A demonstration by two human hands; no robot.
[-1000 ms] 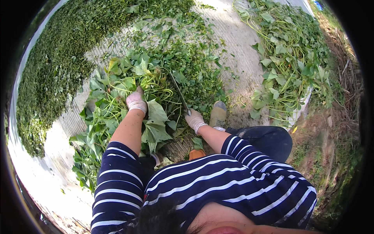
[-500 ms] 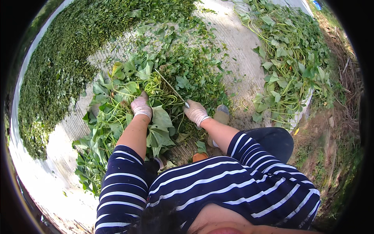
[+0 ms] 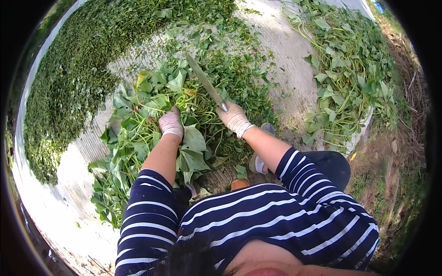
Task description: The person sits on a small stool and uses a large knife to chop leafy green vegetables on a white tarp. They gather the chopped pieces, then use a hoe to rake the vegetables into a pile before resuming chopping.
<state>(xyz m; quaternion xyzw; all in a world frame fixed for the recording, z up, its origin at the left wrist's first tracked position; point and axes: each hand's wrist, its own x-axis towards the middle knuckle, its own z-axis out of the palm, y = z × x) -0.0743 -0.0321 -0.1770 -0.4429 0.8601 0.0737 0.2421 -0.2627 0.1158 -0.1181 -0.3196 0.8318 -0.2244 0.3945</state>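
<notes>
My left hand [image 3: 171, 123], in a pale work glove, is closed round a bundle of leafy green vines [image 3: 147, 115] in front of me. Long stems and broad leaves spread to its left and hang down beside my forearm. In my gloved right hand [image 3: 232, 117] is the handle of a long-bladed knife [image 3: 205, 80]. Its blade slants up and to the left, above the cut ends of the stems and apart from my left hand. Chopped leaves and stem pieces [image 3: 244, 83] lie heaped under and beyond the blade.
A broad layer of chopped greens [image 3: 69, 92] covers the grooved concrete [image 3: 294, 73] at the far left. Whole vines [image 3: 345, 78] are piled on the right, by dry brush and soil [image 3: 382, 170]. My shoe [image 3: 258, 163] is close to the chopped heap.
My right hand has lifted the knife up and away from the stems, and the blade's flat side now shows. The left hand keeps its hold on the vines.
</notes>
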